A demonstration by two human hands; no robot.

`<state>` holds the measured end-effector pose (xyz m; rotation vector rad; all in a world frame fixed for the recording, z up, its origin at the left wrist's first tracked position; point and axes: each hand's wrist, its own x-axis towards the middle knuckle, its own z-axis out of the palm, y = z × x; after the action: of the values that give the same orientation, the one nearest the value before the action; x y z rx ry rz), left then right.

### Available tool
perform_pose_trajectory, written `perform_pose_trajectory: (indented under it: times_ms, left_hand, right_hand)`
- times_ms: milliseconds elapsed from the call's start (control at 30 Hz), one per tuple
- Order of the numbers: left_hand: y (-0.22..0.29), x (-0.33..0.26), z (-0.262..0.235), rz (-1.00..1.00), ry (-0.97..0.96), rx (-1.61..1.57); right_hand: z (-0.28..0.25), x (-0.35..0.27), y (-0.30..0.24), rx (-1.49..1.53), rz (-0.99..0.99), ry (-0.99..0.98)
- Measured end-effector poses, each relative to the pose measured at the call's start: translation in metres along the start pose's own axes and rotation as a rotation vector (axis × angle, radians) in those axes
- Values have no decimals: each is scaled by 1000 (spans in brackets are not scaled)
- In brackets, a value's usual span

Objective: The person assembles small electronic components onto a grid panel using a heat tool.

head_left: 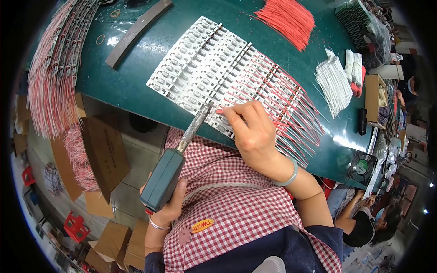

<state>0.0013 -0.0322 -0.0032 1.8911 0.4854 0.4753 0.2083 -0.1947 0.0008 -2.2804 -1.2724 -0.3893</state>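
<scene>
My left hand (pixel 175 200) is wrapped round the dark green body of a soldering gun (pixel 163 178). Its long, stained metal barrel points up to the near edge of a panel of white slotted parts (pixel 186 63), the tip close to the panel. Thumb and forefinger of my right hand (pixel 255 134) are closed on a short red wire (pixel 220 111) beside that tip. Whether the wire touches the panel I cannot tell. Over the panel's right part lie several red and white wires (pixel 291 118), trailing past its edge.
A red wire bundle (pixel 291 20) and white wire bundles (pixel 333 82) lie on the green table (pixel 123 93). A curved grey bar (pixel 139 34) is behind the panel. Wired strips (pixel 57 77) hang at the left, above a cardboard box (pixel 107 154). A small fan (pixel 362 166) stands right; another person (pixel 368 223) sits beyond.
</scene>
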Motion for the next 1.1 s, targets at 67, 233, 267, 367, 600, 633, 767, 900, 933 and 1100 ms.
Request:
perform_pose_trajectory:
  times_ms: [67,233,267,367,600,633,767,900,933,1100]
  left_hand:
    - [-1,-2,-2,35,-21,70]
    - [-2,-4,-4,17,-47,64]
    - [-1,-3,-4,36,-59,70]
    - [-3,-4,-3,15,-79,57]
    - [2,-3,-4,-14,-109,105]
    - [1,-4,-4,-32,-114,110]
    - [4,-2,-3,-43,-109,100]
    - [8,4,-2,-11,-108,78]
    - [8,5,-2,3,-102,73]
    - [3,1,-1,6,-104,61]
  right_hand:
    - [-1,-2,-1,9,-11,-9]
    - [1,-7,-5,13,-15,-2]
    - [1,-7,-5,14,-15,-2]
    - [-1,-5,-5,14,-19,-24]
    - [0,-5,-7,7,-19,-41]
    - [0,-5,-7,-1,-20,-41]
    - [1,-5,-8,-7,-24,-36]
    - [2,-5,-9,-20,-24,-27]
    - [2,-5,-9,-20,-22,-24]
    - [4,-6,-10,-27,-11,-19]
